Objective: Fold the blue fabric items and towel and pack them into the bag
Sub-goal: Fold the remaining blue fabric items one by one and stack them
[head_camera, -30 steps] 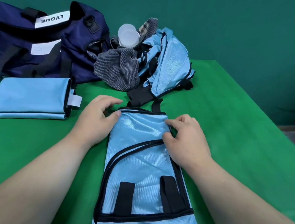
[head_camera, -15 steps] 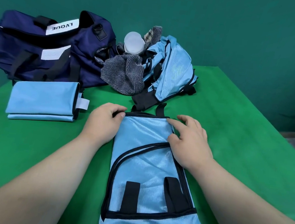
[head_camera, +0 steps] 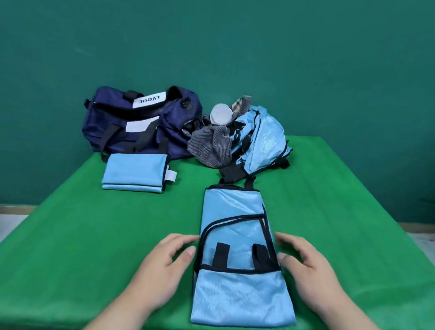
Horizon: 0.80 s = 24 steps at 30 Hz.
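at the table front edge, left hand and right hand flanked the flat blue fabric item, fingers loosely spread, gripping nothing.

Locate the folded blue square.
In the head view, the folded blue square lies left of centre, just in front of the navy bag.

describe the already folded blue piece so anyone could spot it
On the green table, find the navy duffel bag at the far left. Right in front of it lies the folded blue piece, a neat flat rectangle. Unlike the crumpled blue heap and the long blue piece, it shows a white tab on its right edge.
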Each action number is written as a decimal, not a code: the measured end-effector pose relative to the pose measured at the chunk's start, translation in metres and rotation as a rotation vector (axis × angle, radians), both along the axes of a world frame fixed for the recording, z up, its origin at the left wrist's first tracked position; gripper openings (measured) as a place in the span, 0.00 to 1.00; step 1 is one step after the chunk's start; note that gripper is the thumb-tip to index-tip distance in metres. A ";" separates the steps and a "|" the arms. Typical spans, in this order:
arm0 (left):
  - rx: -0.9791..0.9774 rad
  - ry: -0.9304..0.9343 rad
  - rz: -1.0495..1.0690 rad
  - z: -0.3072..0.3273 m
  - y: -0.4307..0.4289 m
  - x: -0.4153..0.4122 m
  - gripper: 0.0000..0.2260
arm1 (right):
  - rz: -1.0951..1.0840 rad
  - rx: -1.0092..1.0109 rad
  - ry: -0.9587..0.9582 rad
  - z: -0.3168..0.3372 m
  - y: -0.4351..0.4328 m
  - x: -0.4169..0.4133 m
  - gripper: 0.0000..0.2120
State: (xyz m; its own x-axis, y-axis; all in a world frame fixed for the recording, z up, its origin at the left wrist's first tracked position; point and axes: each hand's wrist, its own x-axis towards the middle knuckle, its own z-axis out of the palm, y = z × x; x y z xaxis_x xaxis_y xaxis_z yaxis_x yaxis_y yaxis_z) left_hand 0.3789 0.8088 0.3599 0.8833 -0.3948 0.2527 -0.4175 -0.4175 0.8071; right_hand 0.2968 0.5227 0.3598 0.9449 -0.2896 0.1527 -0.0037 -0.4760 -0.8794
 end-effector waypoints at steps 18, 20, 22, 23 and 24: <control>0.401 -0.250 -0.037 -0.022 0.012 -0.061 0.19 | -0.022 -0.424 0.010 -0.005 0.029 -0.056 0.20; 0.395 -0.244 -0.024 -0.022 0.009 -0.061 0.19 | -0.035 -0.412 0.000 -0.005 0.029 -0.056 0.17; 0.395 -0.234 -0.014 -0.019 0.005 -0.062 0.20 | -0.049 -0.388 -0.010 -0.003 0.031 -0.055 0.12; 0.404 -0.237 -0.013 -0.017 0.003 -0.062 0.21 | -0.055 -0.376 -0.015 -0.003 0.032 -0.055 0.11; 0.416 -0.238 -0.013 -0.016 0.001 -0.062 0.22 | -0.059 -0.363 -0.019 -0.002 0.033 -0.055 0.10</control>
